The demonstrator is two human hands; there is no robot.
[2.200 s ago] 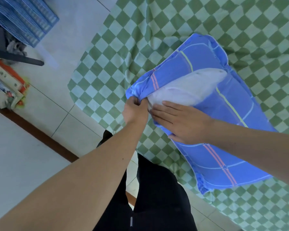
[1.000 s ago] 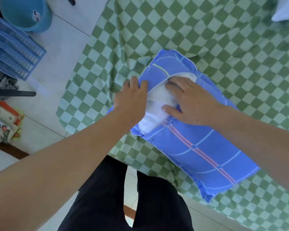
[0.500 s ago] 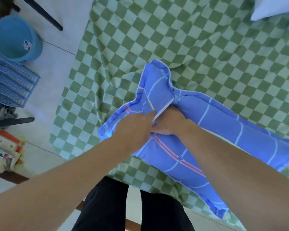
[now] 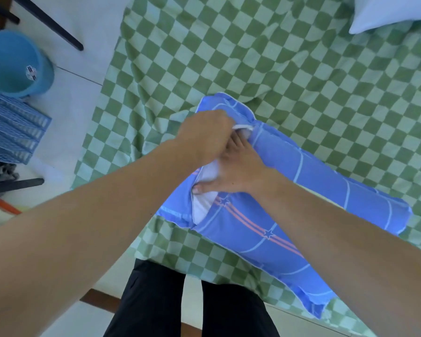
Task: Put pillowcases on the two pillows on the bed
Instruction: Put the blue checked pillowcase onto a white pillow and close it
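Note:
A blue pillowcase with pink stripes and pale lines lies across the green checked bed sheet, a pillow inside it. The white pillow shows at the open end, near the bed's near-left corner. My left hand grips the far edge of the opening, fingers curled into the cloth. My right hand lies flat over the opening, its fingers pressing the white pillow inward and its thumb spread out on the white cloth. A second, bare white pillow lies at the top right.
On the tiled floor to the left stand a blue bucket, a stack of blue plastic baskets and dark furniture legs. My dark-trousered legs stand against the bed's near edge.
The opening has spread apart and more white pillow shows. My right hand has flattened onto the pillow and my left has shifted up to the far edge of the opening.

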